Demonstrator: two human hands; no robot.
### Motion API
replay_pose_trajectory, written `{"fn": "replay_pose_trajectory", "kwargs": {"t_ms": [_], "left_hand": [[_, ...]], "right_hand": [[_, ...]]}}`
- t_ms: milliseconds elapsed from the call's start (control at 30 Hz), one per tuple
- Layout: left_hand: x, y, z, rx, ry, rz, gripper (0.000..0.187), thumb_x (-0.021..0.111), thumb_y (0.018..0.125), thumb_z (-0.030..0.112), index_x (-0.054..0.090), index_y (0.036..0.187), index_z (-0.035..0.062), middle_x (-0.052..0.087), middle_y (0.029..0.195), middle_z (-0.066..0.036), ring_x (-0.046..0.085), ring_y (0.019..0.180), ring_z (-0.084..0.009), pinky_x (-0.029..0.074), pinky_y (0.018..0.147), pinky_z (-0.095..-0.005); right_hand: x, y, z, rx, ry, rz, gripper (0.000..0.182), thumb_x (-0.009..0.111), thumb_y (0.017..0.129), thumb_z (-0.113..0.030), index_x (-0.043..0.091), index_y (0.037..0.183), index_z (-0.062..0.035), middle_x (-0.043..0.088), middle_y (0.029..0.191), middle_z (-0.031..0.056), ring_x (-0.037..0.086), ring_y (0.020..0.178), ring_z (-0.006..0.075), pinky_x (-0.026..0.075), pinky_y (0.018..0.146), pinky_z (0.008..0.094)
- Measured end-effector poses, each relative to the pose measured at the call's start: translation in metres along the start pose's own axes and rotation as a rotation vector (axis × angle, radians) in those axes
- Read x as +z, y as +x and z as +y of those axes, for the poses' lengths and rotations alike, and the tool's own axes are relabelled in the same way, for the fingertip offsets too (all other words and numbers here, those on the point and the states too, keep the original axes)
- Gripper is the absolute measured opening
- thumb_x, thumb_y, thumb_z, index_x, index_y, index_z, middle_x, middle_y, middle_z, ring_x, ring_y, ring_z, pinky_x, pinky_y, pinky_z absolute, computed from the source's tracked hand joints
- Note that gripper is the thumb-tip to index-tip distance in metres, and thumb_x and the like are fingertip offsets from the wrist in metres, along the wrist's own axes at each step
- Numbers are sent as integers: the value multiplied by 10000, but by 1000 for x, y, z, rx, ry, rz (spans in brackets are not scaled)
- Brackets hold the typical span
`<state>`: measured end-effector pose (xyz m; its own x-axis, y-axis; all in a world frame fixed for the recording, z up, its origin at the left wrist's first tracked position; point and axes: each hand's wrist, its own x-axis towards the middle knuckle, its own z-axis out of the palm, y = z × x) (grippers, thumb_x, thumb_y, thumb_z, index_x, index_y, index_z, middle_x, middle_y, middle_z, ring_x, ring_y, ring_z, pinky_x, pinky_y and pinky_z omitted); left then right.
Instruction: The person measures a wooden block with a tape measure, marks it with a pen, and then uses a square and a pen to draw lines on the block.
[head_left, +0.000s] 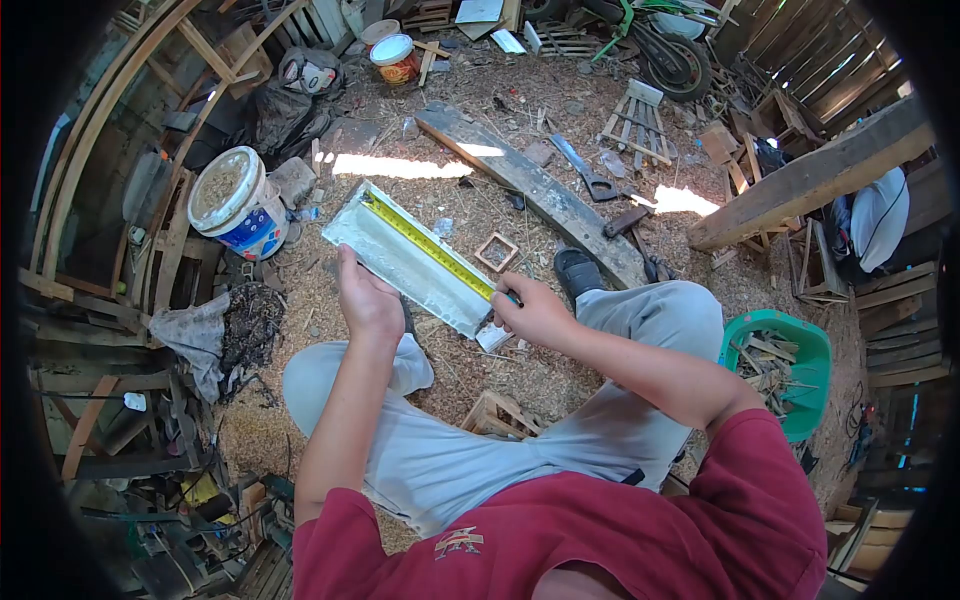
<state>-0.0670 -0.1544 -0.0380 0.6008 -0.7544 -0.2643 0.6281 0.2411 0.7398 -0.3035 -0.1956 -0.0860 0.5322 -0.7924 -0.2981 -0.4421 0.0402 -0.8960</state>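
Note:
A whitish, rectangular panel (405, 272) lies tilted in front of me, over the littered floor. My left hand (368, 298) is closed on its near left edge, with the thumb up along the side and the other fingers mostly hidden. A yellow tape measure (425, 243) stretches along the panel's length. At the panel's right end my right hand (532, 310) is closed around the tape measure's near end; a small dark part shows between the fingers, and the rest is covered. Just beyond the panel, a small square wooden frame (496, 252) sits on the floor.
Beyond the frame lies a long thick plank (545, 195), with a handsaw (585, 170) beside it and a hammer (627, 221) on it. A green tub (822, 380) of wood scraps stands right, a white bucket (225, 190) left. A wooden post (810, 175) slants in at right.

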Motion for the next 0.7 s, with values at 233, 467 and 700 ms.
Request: {"fn": "replay_pose_trajectory", "kwargs": {"t_ms": [233, 467, 700], "left_hand": [[-6, 4, -3, 20, -1, -33, 508, 361, 1141, 374, 416, 1514, 34, 497, 1547, -116, 507, 1406, -263, 389, 1196, -425], [-8, 6, -5, 21, -5, -34, 509, 361, 1141, 376, 413, 1516, 35, 490, 1552, -113, 495, 1415, -261, 381, 1202, -424], [-8, 5, -4, 30, -7, -38, 507, 361, 1141, 378, 414, 1513, 38, 500, 1541, -106, 499, 1409, -256, 385, 1197, -422]], "right_hand": [[-2, -1, -2, -2, 15, -40, 216, 566, 995, -224, 580, 940, -15, 699, 752, 68, 652, 658, 137, 533, 617, 331], [-1, 1, 3, -19, 8, -41, 209, 569, 1000, -214, 575, 931, -17, 699, 756, 66, 651, 658, 133, 534, 619, 325], [0, 0, 1, 15, 37, -28, 222, 572, 1000, -225, 587, 932, -14, 703, 755, 71, 660, 664, 136, 537, 626, 328]]}}
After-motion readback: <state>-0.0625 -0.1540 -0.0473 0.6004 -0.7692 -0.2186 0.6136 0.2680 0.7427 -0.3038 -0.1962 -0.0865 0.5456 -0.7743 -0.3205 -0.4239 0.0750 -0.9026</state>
